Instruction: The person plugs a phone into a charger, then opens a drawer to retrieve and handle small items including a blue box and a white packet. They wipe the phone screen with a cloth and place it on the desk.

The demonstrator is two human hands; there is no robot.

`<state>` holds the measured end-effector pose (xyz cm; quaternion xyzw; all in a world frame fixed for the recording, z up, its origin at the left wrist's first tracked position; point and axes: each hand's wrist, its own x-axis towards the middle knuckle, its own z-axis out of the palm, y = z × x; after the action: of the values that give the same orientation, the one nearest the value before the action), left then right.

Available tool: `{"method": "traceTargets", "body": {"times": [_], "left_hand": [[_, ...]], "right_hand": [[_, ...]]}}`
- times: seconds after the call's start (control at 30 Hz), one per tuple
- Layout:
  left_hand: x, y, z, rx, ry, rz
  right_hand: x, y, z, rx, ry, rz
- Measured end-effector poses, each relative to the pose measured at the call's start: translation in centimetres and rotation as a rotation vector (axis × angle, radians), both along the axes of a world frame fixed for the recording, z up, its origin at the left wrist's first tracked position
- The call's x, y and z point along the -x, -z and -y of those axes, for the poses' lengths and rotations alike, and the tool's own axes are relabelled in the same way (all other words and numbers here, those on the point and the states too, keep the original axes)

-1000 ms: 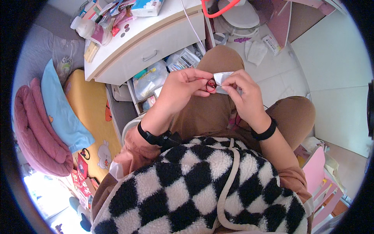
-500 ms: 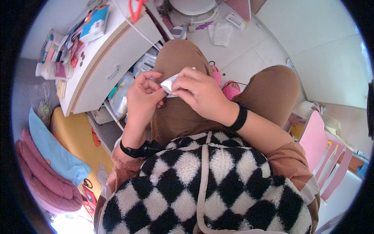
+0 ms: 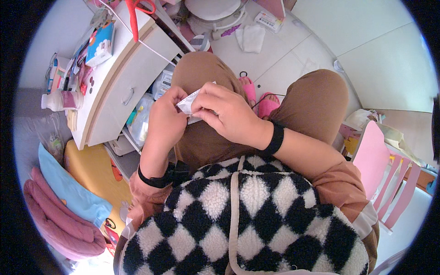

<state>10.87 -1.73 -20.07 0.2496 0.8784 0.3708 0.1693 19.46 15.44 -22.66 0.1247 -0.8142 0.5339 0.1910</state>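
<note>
Over my left knee, both hands hold a small, shiny white and clear packet [image 3: 187, 104]. My left hand [image 3: 166, 114] pinches its left edge between closed fingers. My right hand [image 3: 229, 110] grips the packet from the right, fingers curled over its upper part and the thumb below. Part of the packet stays hidden behind the right fingers, and its contents cannot be made out. Dark bands circle both wrists.
A white desk with a drawer [image 3: 123, 91] stands at left, bearing a bottle [image 3: 62, 101], a tissue pack [image 3: 101, 43] and red scissors [image 3: 134, 18]. Pink slippers [image 3: 268, 105] are on the tiled floor. A pink chair [image 3: 371, 149] stands at right.
My left fingers, spread and raised before, have now closed in on the packet's edge. The packet has tilted and shifted slightly left. The whole view has moved a little too.
</note>
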Motion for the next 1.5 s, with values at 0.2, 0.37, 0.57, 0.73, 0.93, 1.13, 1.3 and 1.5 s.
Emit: {"method": "traceTargets", "body": {"times": [0.2, 0.37, 0.57, 0.73, 0.93, 1.13, 1.3, 1.5], "left_hand": [[0.6, -3.3, -0.1, -0.318, -0.133, 0.497], [0.0, -4.7, -0.1, -0.455, -0.18, 0.483], [-0.6, -3.7, -0.3, -0.446, -0.203, 0.397], [-0.9, -3.6, -0.2, -0.456, -0.229, 0.34], [-1.1, -3.5, -0.1, -0.433, -0.185, 0.205], [-1.7, -2.2, -0.7, -0.392, -0.092, 0.157], [-2.1, -2.7, -0.9, -0.318, -0.036, 0.053], [-2.7, -3.7, -1.3, -0.299, 0.009, 0.016]], "right_hand": [[0.0, -0.2, -0.5, 0.12, 0.078, 0.052], [0.0, -0.5, -0.5, 0.189, 0.078, 0.115], [0.2, -0.7, -0.6, 0.103, 0.122, 0.08], [0.3, -1.0, -0.5, 0.142, 0.101, 0.084], [0.4, -1.0, -0.2, 0.146, 0.09, 0.106], [0.4, -0.7, -0.5, 0.13, 0.131, 0.102], [0.8, -0.8, -1.7, 0.068, 0.252, -0.134], [0.7, -1.3, -3.3, 0.239, -0.058, 0.15]]}}
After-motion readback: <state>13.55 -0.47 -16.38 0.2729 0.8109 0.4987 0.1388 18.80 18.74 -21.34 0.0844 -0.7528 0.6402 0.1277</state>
